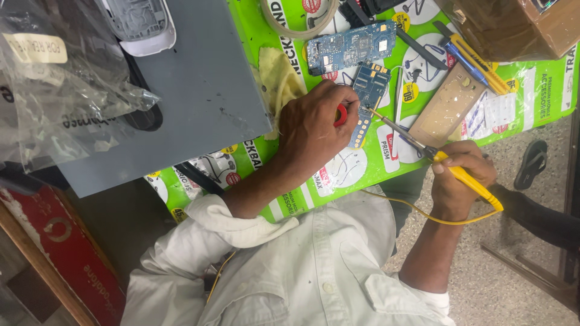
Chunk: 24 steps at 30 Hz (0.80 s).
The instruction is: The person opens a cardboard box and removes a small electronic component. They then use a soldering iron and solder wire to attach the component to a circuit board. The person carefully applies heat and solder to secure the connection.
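The small blue circuit board (367,99) lies on the green printed mat (386,163), just below a larger blue circuit board (350,47) that sits nearer the far edge. The left hand (313,130) is curled into a loose fist beside the small board, its fingers pressed down at the board's left edge and closed around something red (341,115); what that red thing is cannot be made out, since the fingers cover most of it. The right hand (462,175) is closed around the yellow handle of a soldering iron (432,151), thumb and fingers wrapped tight, and the thin metal tip reaches up and left to touch the small board near its middle. A yellow cord (423,214) loops from the handle's end back toward the person's white shirt (302,271). Left of the small board, a yellow cloth (278,78) lies partly under a grey sheet (205,90). Right of the board lie a tan keypad strip (447,105) and a yellow and blue utility knife (471,57). A roll of tape (296,21) above the larger board is cut off by the frame's top edge, as is a brown cardboard box (519,27) at the far right.
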Each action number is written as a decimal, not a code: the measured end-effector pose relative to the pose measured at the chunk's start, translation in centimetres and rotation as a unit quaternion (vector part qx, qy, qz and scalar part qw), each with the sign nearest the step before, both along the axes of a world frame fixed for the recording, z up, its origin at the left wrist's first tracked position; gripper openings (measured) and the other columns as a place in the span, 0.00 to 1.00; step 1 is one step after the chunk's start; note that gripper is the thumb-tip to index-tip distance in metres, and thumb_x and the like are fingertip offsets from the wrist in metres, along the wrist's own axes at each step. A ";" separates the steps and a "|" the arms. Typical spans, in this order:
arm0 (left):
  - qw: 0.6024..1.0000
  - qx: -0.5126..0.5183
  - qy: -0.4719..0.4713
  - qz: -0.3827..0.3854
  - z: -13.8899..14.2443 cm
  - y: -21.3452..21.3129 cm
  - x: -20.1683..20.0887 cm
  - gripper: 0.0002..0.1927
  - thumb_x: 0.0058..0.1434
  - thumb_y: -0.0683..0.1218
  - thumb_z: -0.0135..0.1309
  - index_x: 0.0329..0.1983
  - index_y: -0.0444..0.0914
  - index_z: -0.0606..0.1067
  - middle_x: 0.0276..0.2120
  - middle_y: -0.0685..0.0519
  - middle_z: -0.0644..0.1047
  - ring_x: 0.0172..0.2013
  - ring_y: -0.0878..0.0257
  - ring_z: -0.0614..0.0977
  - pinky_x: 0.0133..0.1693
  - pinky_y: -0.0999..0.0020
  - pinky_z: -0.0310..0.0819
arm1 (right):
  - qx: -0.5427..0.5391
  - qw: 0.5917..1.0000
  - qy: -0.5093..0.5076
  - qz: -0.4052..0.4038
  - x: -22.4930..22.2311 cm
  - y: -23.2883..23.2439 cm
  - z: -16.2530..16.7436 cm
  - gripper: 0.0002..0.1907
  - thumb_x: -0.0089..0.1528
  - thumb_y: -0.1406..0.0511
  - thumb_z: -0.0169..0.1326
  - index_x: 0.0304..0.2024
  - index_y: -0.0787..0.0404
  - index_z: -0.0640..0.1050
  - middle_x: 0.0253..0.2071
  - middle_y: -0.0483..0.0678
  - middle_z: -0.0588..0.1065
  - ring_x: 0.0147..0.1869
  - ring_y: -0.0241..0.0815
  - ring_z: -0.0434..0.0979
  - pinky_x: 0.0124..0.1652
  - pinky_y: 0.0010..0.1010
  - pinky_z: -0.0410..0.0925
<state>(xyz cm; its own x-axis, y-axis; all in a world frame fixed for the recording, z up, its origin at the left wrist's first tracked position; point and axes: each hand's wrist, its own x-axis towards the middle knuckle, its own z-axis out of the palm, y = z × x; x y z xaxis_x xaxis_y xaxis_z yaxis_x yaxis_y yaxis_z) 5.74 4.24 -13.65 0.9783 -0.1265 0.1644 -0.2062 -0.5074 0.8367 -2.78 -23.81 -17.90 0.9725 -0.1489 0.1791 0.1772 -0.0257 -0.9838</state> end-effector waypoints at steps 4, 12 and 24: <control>1.000 -0.005 0.011 -0.006 0.0 0.1 0.0 0.06 0.65 0.44 0.60 0.39 0.41 0.74 0.34 0.53 0.78 0.33 0.53 0.83 0.35 0.58 0.76 | -0.023 1.000 -0.002 0.015 0.0 -0.2 0.2 0.12 0.59 0.71 0.71 0.39 0.60 0.79 0.41 0.51 0.77 0.42 0.38 0.77 0.44 0.23 0.69; 1.000 -0.006 0.002 -0.002 0.0 0.1 -0.1 0.07 0.64 0.44 0.61 0.40 0.41 0.74 0.35 0.53 0.79 0.33 0.53 0.83 0.35 0.58 0.76 | -0.014 1.000 -0.017 0.016 0.1 -0.2 0.1 0.12 0.59 0.70 0.71 0.39 0.60 0.79 0.41 0.51 0.76 0.42 0.38 0.76 0.43 0.23 0.69; 1.000 -0.008 -0.002 -0.008 0.2 0.2 -0.1 0.06 0.64 0.44 0.61 0.40 0.41 0.74 0.35 0.52 0.79 0.33 0.53 0.83 0.35 0.59 0.76 | 0.011 1.000 -0.016 0.016 0.2 0.1 0.2 0.12 0.59 0.71 0.70 0.39 0.61 0.78 0.42 0.51 0.75 0.42 0.38 0.75 0.45 0.24 0.70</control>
<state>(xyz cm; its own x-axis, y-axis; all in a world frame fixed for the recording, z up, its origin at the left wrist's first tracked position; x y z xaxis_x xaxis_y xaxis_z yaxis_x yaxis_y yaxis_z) 5.64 4.47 -13.46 0.9755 -0.1388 0.1707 -0.2175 -0.4914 0.8433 -2.58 -23.73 -17.70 0.9707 -0.1217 0.2072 0.2089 0.0015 -0.9779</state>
